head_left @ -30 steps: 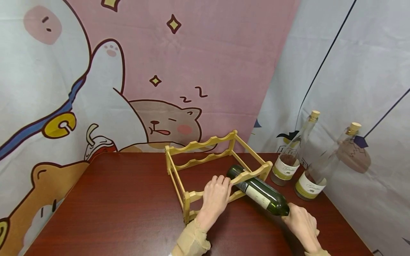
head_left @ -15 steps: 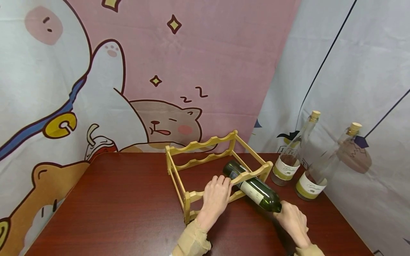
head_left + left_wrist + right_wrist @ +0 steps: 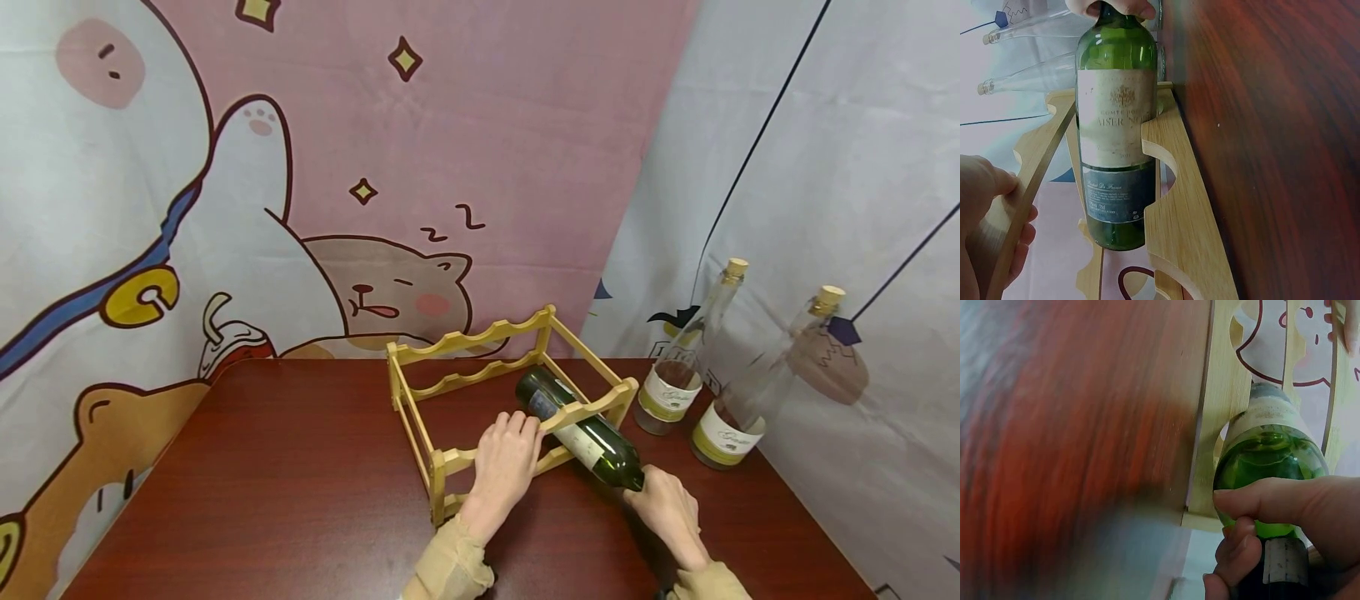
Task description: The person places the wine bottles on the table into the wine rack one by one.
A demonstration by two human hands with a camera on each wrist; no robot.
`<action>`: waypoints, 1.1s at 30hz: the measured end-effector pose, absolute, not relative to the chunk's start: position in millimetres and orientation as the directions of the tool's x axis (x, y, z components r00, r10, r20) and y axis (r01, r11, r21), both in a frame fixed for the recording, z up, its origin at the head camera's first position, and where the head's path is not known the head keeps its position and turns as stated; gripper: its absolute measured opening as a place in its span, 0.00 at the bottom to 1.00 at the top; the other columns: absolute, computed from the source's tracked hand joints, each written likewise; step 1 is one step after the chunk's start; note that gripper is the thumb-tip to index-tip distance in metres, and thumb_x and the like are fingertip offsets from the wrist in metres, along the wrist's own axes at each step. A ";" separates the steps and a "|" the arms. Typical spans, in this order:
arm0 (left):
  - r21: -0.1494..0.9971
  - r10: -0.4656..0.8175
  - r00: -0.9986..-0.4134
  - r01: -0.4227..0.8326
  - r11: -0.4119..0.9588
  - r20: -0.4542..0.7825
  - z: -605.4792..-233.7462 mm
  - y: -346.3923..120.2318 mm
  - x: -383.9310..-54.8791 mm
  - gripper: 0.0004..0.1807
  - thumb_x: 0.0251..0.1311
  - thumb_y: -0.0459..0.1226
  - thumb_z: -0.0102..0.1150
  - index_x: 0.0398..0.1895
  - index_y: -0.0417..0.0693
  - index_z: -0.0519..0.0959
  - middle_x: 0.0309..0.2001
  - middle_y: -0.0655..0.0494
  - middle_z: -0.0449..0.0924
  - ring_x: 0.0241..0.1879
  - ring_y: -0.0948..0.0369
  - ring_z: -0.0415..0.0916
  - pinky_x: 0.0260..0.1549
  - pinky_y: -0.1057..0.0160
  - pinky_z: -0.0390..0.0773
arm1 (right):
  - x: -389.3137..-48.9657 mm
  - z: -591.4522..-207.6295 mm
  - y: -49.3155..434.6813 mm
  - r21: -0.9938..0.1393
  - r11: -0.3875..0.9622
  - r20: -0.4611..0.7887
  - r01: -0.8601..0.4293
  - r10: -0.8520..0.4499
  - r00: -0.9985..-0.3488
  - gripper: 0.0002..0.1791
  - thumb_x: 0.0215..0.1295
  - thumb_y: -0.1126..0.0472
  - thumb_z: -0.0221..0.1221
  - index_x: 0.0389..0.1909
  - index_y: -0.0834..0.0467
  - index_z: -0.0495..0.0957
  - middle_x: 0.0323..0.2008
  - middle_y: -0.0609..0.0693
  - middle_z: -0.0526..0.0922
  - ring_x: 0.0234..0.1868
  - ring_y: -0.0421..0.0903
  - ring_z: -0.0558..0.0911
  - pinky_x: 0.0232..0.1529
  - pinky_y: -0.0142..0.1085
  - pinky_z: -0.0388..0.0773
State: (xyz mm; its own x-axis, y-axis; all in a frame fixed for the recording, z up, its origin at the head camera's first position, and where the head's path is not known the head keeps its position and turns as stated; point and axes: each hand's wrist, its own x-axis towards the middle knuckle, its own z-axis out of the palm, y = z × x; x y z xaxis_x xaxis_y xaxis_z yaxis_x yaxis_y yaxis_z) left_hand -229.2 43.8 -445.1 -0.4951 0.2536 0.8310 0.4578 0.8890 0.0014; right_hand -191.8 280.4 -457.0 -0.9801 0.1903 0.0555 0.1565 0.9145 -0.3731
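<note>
Sleeves (image 3: 450, 558) are showing nearest the camera. The right hand (image 3: 666, 507) is clamping its grip round the neck (image 3: 1282, 559) of the bottle (image 3: 581, 442), which is lying on its side, running between the upper rail (image 3: 600, 404) and lower rail (image 3: 553, 458) of the rack (image 3: 437, 487), its base (image 3: 531, 383) reaching inside. The left hand (image 3: 504, 457) is curling its grip round the upper rail, just left of the bottle. The rack is standing on the bench (image 3: 285, 467). Just beyond its right end, two clear bottles (image 3: 670, 392) with corks (image 3: 830, 296) are standing upright, and behind everything a cartoon-printed cloth (image 3: 525, 167) is hanging.
</note>
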 end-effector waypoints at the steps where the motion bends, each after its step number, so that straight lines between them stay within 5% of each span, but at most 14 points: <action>1: 0.000 0.254 -0.492 0.459 0.889 0.833 -445.4 43.8 -229.6 0.07 0.55 0.44 0.64 0.29 0.53 0.81 0.25 0.59 0.77 0.25 0.60 0.72 0.23 0.68 0.73 | -192.6 -457.0 279.2 -0.377 0.913 0.055 0.155 0.189 -0.980 0.09 0.44 0.58 0.63 0.23 0.59 0.77 0.20 0.51 0.77 0.23 0.47 0.75 0.20 0.44 0.64; 20: 0.007 0.252 -0.491 0.466 0.885 0.834 -447.1 44.4 -229.8 0.07 0.55 0.44 0.64 0.29 0.52 0.80 0.25 0.59 0.76 0.24 0.60 0.71 0.22 0.68 0.72 | -205.1 -458.3 263.8 -0.432 0.889 0.037 0.154 0.188 -0.982 0.08 0.46 0.60 0.60 0.24 0.61 0.75 0.21 0.52 0.74 0.25 0.48 0.73 0.22 0.43 0.66; 33: 0.020 0.236 -0.485 0.464 0.885 0.842 -446.5 43.6 -229.3 0.07 0.54 0.43 0.66 0.29 0.52 0.81 0.25 0.59 0.76 0.24 0.60 0.71 0.22 0.67 0.72 | -216.3 -462.1 254.5 -0.467 0.874 0.044 0.137 0.178 -0.983 0.10 0.48 0.59 0.61 0.27 0.63 0.76 0.27 0.59 0.81 0.30 0.53 0.80 0.25 0.49 0.71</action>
State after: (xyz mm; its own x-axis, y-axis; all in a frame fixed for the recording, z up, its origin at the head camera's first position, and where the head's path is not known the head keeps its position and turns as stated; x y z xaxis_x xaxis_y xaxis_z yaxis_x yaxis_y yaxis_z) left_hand -229.3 43.6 -446.5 -0.4855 0.2357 0.8419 0.4642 0.8855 0.0197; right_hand -216.3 254.5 -462.1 -0.9830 0.1780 0.0441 0.1373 0.8738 -0.4665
